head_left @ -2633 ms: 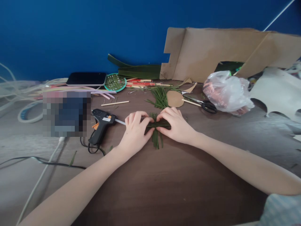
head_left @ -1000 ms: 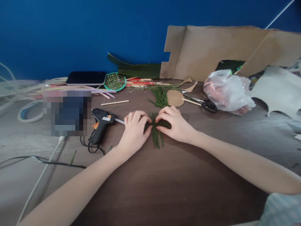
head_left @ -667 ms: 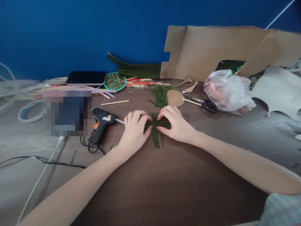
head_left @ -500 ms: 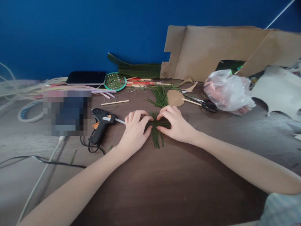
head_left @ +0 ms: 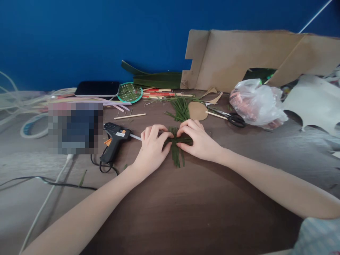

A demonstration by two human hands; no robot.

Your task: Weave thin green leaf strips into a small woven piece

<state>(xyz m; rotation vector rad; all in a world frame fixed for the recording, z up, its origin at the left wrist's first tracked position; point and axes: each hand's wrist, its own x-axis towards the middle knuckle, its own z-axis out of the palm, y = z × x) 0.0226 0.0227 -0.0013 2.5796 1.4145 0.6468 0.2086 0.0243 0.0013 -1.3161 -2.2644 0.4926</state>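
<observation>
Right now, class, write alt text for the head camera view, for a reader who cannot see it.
A left hand and right hand pinch a bundle of green leaf strips on a brown table. A black glue gun lies just left; scissors, a plastic bag and cut cardboard sit behind, before a blue wall.

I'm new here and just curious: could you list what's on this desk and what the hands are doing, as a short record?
Left hand: pinching the leaf strips from the left
Right hand: pinching the same bundle from the right
Beside left hand: glue gun, lying on the table
Behind: scissors, plastic bag, cardboard
</observation>
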